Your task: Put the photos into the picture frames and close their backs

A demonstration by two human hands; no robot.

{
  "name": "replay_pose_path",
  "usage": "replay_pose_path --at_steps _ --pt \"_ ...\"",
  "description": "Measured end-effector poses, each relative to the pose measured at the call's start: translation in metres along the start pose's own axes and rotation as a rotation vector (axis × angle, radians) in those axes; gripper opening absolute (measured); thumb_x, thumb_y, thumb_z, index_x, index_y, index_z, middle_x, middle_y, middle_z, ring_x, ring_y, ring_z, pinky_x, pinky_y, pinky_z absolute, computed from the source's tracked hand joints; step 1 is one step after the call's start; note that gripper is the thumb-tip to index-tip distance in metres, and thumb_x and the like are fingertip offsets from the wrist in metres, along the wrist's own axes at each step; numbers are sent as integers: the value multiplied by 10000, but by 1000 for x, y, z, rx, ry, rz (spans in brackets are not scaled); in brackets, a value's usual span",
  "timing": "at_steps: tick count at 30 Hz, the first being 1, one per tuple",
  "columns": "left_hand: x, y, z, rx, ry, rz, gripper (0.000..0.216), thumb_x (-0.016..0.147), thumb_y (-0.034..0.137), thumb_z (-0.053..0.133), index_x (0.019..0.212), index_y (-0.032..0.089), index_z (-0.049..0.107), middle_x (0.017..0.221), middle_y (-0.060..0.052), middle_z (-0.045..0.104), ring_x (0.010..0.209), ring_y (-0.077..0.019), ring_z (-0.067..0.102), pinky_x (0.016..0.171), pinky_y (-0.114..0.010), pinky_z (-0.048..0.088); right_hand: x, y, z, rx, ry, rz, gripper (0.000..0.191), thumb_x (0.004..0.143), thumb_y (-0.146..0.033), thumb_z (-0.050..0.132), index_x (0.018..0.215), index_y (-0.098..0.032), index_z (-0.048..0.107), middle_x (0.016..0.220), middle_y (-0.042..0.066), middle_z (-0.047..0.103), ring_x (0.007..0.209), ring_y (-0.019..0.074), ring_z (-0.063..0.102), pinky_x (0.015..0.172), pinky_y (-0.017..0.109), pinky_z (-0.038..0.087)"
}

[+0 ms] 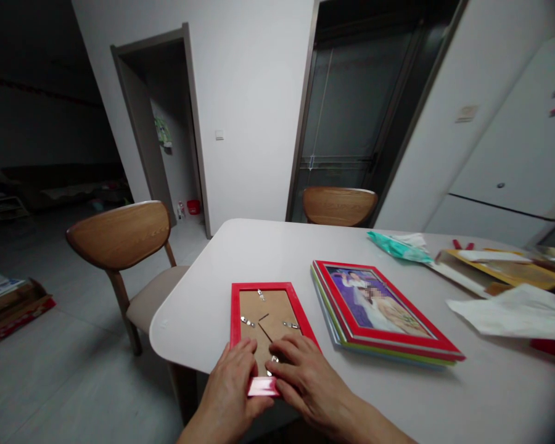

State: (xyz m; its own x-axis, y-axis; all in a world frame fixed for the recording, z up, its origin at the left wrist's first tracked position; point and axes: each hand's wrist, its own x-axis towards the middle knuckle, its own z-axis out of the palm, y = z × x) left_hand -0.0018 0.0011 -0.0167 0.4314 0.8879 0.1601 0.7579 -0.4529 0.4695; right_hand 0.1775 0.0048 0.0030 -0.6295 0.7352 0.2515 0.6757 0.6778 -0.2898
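Note:
A red picture frame point(235, 311) lies face down at the table's near edge, its brown backboard point(277, 308) upward. Small metal clips point(261, 295) sit along the board's sides, and a thin dark stand piece point(264, 330) lies near its middle. My left hand point(231, 382) grips the near left corner, fingers over the side and thumb at the near edge. With curled fingers, my right hand point(309, 376) presses by the near metal clip point(274, 359) and holds the near right part of the frame. My fingers partly hide that clip.
To the right is a stack of coloured picture frames point(388, 308), the top one red with a photo. Beyond it lie a teal packet point(400, 246), a yellow envelope point(509, 265) and white paper point(513, 311). Wooden chairs point(120, 237) stand around the white table point(203, 345).

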Motion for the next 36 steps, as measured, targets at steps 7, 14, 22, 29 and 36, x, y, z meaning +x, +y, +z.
replay_pose_path --at_steps 7,14,22,29,36 --pt "-3 0 -2 -17 11 13 370 556 238 693 891 154 561 1182 -134 505 1130 -256 413 961 -442 316 -5 -5 -2 -3 -58 -32 270 765 -315 443 1014 -236 511 998 41 503 965 191 358 873 354 271" --pt "-6 -6 -2 -59 39 21 305 561 322 697 792 173 566 1207 -114 487 1136 -255 405 963 -438 313 -4 -2 9 -47 -100 -28 408 644 -303 548 1042 -239 483 1027 37 493 974 217 347 882 380 246" --pt "-4 -7 -4 -118 25 -2 346 512 236 715 824 179 577 1200 -93 496 1139 -249 401 975 -441 284 7 -2 -8 108 -58 13 433 698 -275 509 1121 -207 447 1051 62 497 976 197 396 882 347 276" --pt "-4 -5 -5 -111 16 -32 362 477 211 745 801 160 592 1162 -109 525 1124 -253 414 962 -405 312 60 8 10 -29 -4 136 268 818 -213 343 1000 -178 537 943 78 516 877 170 438 763 295 322" --pt "-3 -1 -7 -126 3 -21 359 464 194 751 778 177 578 1190 -89 505 1124 -244 415 976 -420 285 73 14 25 -198 -65 31 222 813 -215 370 946 -170 542 916 85 501 862 177 421 735 300 309"
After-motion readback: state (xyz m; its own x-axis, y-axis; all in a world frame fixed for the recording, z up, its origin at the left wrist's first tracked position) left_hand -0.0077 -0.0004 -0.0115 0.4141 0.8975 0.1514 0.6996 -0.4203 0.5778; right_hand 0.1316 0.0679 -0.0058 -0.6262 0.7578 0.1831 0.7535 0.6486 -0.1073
